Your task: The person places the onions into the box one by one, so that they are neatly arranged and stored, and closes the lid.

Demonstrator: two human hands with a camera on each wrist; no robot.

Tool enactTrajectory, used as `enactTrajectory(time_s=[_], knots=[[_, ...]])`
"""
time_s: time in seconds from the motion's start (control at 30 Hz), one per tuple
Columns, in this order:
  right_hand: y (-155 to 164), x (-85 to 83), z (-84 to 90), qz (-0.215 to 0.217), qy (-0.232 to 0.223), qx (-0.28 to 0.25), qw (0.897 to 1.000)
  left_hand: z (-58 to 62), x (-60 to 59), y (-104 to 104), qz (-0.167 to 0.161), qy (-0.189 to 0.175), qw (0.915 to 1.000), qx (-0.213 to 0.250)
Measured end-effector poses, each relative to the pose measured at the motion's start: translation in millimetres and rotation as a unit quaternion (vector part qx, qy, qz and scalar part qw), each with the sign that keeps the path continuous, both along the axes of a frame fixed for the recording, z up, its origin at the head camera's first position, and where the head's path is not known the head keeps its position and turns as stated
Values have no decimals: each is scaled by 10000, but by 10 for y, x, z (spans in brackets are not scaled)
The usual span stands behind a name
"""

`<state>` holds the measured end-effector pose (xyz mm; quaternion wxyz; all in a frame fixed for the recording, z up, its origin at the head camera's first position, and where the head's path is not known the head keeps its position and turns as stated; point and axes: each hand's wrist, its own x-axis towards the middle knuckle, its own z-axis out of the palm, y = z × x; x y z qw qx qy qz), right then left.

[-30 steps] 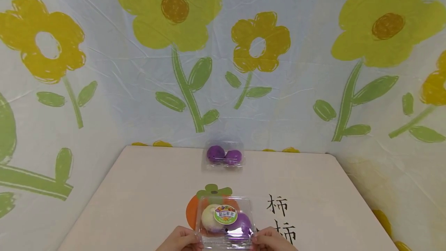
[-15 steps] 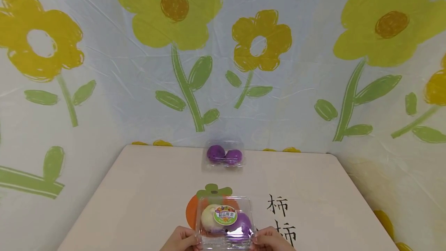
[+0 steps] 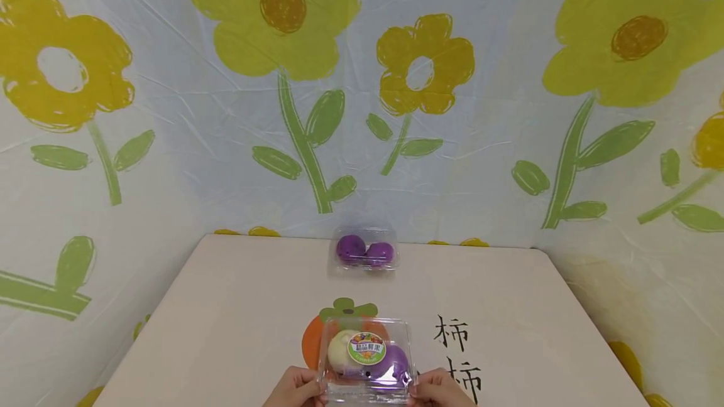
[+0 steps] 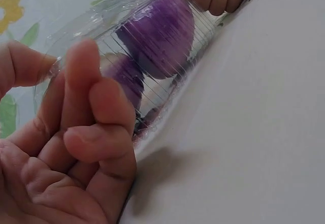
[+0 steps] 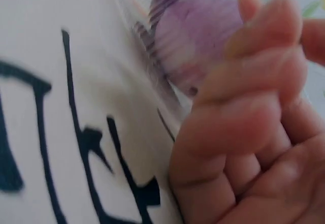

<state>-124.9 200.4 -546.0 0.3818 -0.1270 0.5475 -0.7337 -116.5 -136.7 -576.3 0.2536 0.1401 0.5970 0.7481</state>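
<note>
Left hand and right hand low at near edge, facing each other, fingers curled inward, gripping

Left hand and right hand: wrists cut off by the head view's bottom edge. Clear box: sticker print too small to read. Right wrist view: blurred; black characters cropped at its edges.

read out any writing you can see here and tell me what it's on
"柿": black character printed on the table, right of the near box.
A second black character below it, partly cut off by the picture's edge.
Round sticker on the near box's lid: Chinese characters, too small to read.
Far box: no writing visible.
</note>
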Motion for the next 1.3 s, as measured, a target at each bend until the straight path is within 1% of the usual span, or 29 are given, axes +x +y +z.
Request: enactTrajectory(time_s=[0.1,0.27,0.33,0.4,0.5,0.6,0.7,0.83,1.0,1.07,1.2,1.3], knots=[[3,-2,-5,54,-17,91,9999,-13,-1,-1,-21,-20,9999,120],[19,-16,-46,144,75,54,9999,8,13,5,-15,119,9991,407],[25,-22,-59,169,67,15,9998,20,14,12,-14,63,9989,469],[31,-30,-65,176,-64,-14,9998,34,9,20,-5,-66,9988,495],[35,-50,-62,107,-293,35,9995,56,-10,33,27,-213,9989,421],[33,-79,-48,-6,-346,154,9993,73,-42,41,70,-98,9997,216],[32,-112,-35,-70,-233,211,9995,86,-80,49,73,124,9999,32],[34,-168,-28,-55,-62,130,9999,98,-133,58,73,367,9993,14],[32,-263,-8,-84,396,176,9990,109,-211,74,267,563,9980,-113],[24,-300,5,-204,439,251,9985,116,-244,82,364,470,9981,-177],[7,-374,20,-447,276,423,9977,129,-308,105,590,251,9974,-316],[2,-435,20,-467,308,519,9971,130,-355,122,746,120,9963,-405]])
